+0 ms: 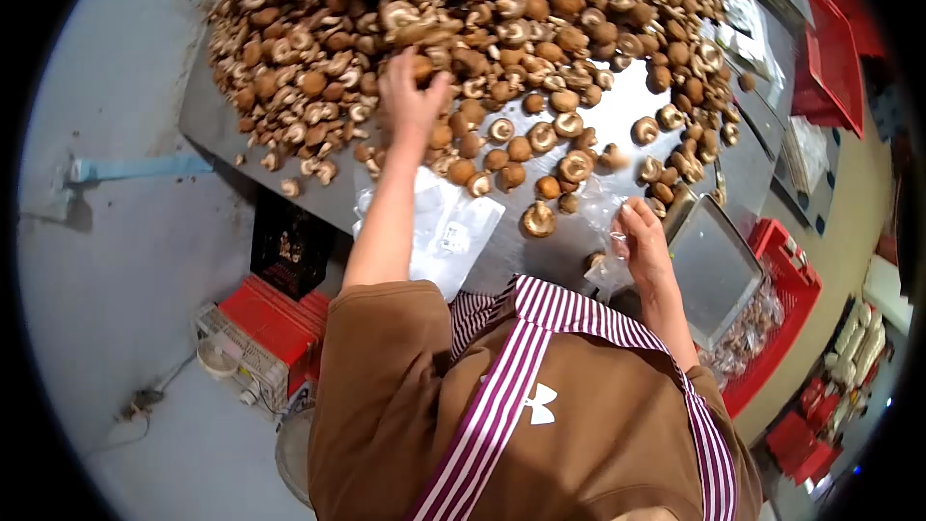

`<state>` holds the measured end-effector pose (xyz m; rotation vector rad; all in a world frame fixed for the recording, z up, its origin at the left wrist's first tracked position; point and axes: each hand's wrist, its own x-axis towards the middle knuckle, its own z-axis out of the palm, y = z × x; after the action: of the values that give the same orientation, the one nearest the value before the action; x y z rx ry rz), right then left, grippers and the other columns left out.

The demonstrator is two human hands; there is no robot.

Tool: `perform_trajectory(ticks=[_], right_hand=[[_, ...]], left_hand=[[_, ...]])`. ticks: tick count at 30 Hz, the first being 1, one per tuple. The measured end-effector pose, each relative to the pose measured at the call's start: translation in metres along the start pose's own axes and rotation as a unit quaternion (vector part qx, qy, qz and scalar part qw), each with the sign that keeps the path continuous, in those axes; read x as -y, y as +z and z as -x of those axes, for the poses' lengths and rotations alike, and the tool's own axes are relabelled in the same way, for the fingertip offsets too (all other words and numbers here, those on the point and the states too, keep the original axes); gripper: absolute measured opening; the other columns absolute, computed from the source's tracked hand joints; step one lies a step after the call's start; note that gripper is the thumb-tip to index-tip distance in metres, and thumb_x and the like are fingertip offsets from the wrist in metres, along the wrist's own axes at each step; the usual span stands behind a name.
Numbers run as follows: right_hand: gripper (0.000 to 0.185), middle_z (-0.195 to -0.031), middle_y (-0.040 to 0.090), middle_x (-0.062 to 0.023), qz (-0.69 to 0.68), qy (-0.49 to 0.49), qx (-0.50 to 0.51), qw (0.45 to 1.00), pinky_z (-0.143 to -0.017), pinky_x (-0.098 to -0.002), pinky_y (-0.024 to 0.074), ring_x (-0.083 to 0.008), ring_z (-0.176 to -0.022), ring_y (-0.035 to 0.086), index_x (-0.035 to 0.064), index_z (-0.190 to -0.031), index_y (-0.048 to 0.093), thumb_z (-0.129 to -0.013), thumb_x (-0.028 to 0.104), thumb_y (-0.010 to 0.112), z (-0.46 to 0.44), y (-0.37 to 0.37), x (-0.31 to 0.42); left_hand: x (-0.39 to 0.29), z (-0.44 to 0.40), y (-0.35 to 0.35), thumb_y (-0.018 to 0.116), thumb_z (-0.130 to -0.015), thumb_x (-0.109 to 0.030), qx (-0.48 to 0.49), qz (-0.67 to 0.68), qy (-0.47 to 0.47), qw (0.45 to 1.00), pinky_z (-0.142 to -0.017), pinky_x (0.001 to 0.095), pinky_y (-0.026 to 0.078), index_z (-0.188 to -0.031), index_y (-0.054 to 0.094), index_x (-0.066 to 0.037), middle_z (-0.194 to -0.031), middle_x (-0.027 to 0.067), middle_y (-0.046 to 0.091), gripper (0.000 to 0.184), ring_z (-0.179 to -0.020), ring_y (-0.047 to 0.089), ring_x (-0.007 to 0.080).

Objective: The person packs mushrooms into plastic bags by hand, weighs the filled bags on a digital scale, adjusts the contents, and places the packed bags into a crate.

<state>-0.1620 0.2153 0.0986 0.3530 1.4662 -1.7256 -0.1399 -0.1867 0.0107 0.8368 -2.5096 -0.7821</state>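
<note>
A large heap of brown mushrooms (463,10) covers the far part of the metal table (338,198). At the heap's near edge my left hand (410,101) reaches in, fingers bent around a mushroom (422,68). My right hand (641,236) pinches a clear plastic bag (608,265) near the table's front edge, and a mushroom shows at the bag. Loose mushrooms (538,219) lie between my two hands. Below my left forearm is a stack of clear and white plastic bags (453,232) with a small printed label.
On the right are a metal tray (714,265) and a red crate (796,294) with bagged mushrooms. Another red crate (830,58) stands at the upper right. A red box (270,318) and a dark crate (289,241) sit below the table at left.
</note>
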Motion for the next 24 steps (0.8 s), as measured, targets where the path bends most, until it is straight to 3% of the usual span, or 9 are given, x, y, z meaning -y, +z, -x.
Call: perform_trajectory(ticks=[5, 7, 9, 10, 11, 13, 15, 17, 24], right_hand=[[0.015, -0.065, 0.054, -0.0015, 0.006, -0.017, 0.013, 1.0, -0.043, -0.0205, 0.0305, -0.0077, -0.046, 0.042, 0.0098, -0.09, 0.052, -0.098, 0.022, 0.056, 0.003, 0.009, 0.006], [0.016, -0.065, 0.054, -0.0009, 0.009, -0.022, 0.007, 1.0, -0.043, -0.0206, 0.0307, -0.0072, -0.046, 0.041, 0.0097, -0.089, 0.052, -0.098, 0.022, 0.056, 0.005, 0.011, 0.01], [0.015, -0.065, 0.053, 0.0, 0.002, -0.037, 0.003, 0.999, -0.043, -0.0207, 0.0308, -0.0068, -0.046, 0.041, 0.0097, -0.088, 0.052, -0.098, 0.021, 0.057, 0.005, 0.006, 0.009], [0.015, -0.064, 0.052, 0.0008, -0.009, -0.036, 0.005, 0.999, -0.043, -0.0206, 0.0308, -0.0065, -0.046, 0.041, 0.01, -0.088, 0.052, -0.098, 0.021, 0.057, 0.004, 0.001, 0.008], [0.015, -0.064, 0.052, 0.0008, -0.01, -0.036, 0.004, 0.999, -0.043, -0.0206, 0.0308, -0.0065, -0.046, 0.041, 0.01, -0.088, 0.052, -0.098, 0.021, 0.057, 0.004, -0.002, 0.006], [0.015, -0.064, 0.051, 0.001, -0.012, -0.028, -0.004, 1.0, -0.043, -0.0206, 0.0309, -0.0066, -0.046, 0.041, 0.0104, -0.088, 0.052, -0.098, 0.021, 0.058, 0.003, -0.006, 0.005], [0.015, -0.064, 0.052, 0.001, -0.015, -0.026, -0.003, 1.0, -0.043, -0.0208, 0.031, -0.0067, -0.046, 0.041, 0.0106, -0.088, 0.052, -0.098, 0.021, 0.058, 0.001, -0.007, 0.001], [0.015, -0.064, 0.052, 0.0009, -0.018, -0.024, -0.002, 1.0, -0.043, -0.0211, 0.0311, -0.0069, -0.046, 0.041, 0.0107, -0.089, 0.052, -0.098, 0.021, 0.058, -0.001, -0.004, 0.001], [0.016, -0.064, 0.05, 0.0029, -0.008, -0.024, -0.005, 1.0, -0.041, -0.0205, 0.0303, -0.0062, -0.046, 0.04, 0.0123, -0.09, 0.052, -0.098, 0.024, 0.058, -0.002, 0.001, 0.007]], left_hand=[[-0.056, 0.048, 0.021, 0.067, -0.085, -0.044, 0.091, -0.04, 0.073, 0.992, -0.118, 0.0506, 0.023, -0.151, 0.03, -0.018, -0.158, 0.007, 0.026, 0.081, -0.143, 0.025, 0.033], [-0.054, 0.058, 0.013, 0.064, -0.089, -0.037, 0.099, 0.041, 0.118, 0.987, -0.116, 0.0481, 0.03, -0.143, 0.046, -0.016, -0.148, 0.0075, 0.044, 0.061, -0.14, 0.036, 0.0294], [-0.057, 0.065, -0.006, 0.068, -0.087, -0.031, 0.072, 0.128, 0.073, 0.986, -0.099, 0.0453, 0.049, -0.126, 0.062, -0.014, -0.128, 0.0088, 0.062, 0.043, -0.108, 0.063, 0.0293], [-0.033, 0.057, -0.004, 0.066, -0.089, -0.028, -0.029, 0.117, 0.112, 0.986, -0.082, 0.0357, 0.056, -0.109, 0.068, -0.009, -0.114, 0.007, 0.067, 0.028, -0.09, 0.068, 0.0205], [-0.031, 0.05, -0.023, 0.063, -0.091, -0.026, -0.007, 0.186, -0.077, 0.98, -0.078, 0.0349, 0.055, -0.104, 0.068, -0.008, -0.105, 0.009, 0.068, 0.022, -0.09, 0.066, 0.0186], [0.002, 0.03, -0.042, 0.06, -0.093, -0.023, -0.117, 0.181, -0.247, 0.945, -0.078, 0.0384, 0.052, -0.107, 0.065, -0.004, -0.098, 0.0123, 0.069, 0.024, -0.089, 0.066, 0.0234], [0.098, 0.012, -0.027, 0.055, -0.095, -0.019, -0.112, 0.079, -0.316, 0.939, -0.079, 0.0385, 0.051, -0.129, 0.054, 0.0, -0.104, 0.0172, 0.069, 0.04, -0.088, 0.066, 0.0275], [0.092, -0.001, -0.042, 0.059, -0.094, -0.019, -0.07, 0.143, -0.416, 0.895, -0.082, 0.039, 0.049, -0.141, 0.044, -0.001, -0.089, 0.0152, 0.069, 0.053, -0.079, 0.066, 0.0254], [0.123, -0.039, -0.022, 0.063, -0.094, -0.023, -0.06, 0.019, -0.422, 0.904, -0.076, 0.0401, 0.052, -0.137, 0.051, -0.006, -0.103, 0.0151, 0.069, 0.048, -0.083, 0.067, 0.0214]])
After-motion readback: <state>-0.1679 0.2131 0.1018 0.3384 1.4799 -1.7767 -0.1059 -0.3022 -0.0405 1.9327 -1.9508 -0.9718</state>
